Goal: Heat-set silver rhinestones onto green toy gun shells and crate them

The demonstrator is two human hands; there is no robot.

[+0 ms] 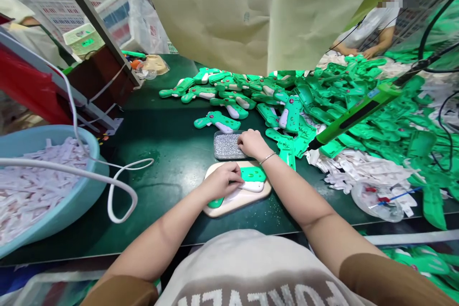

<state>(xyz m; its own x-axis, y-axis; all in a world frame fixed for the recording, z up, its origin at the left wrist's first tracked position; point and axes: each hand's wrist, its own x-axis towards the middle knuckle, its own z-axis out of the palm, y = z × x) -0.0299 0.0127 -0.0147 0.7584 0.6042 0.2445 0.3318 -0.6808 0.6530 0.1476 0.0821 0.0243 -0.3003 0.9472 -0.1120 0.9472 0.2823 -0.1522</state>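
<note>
My left hand (223, 180) presses down on a green and white toy piece (251, 178) lying in a beige wooden jig (247, 198), its fingers curled over the piece. My right hand (252, 144) reaches into a small grey tray of tiny screws (226, 145) just behind the jig, with its fingertips pinched together among the screws. What the fingers pick up is too small to see. A thin bracelet sits on my right wrist.
A big heap of green toy parts (322, 95) covers the table's right and back. A green electric screwdriver (355, 114) hangs over it. A blue basin of white pieces (39, 177) stands left, with a white cable (118, 186). Another person sits at the far right.
</note>
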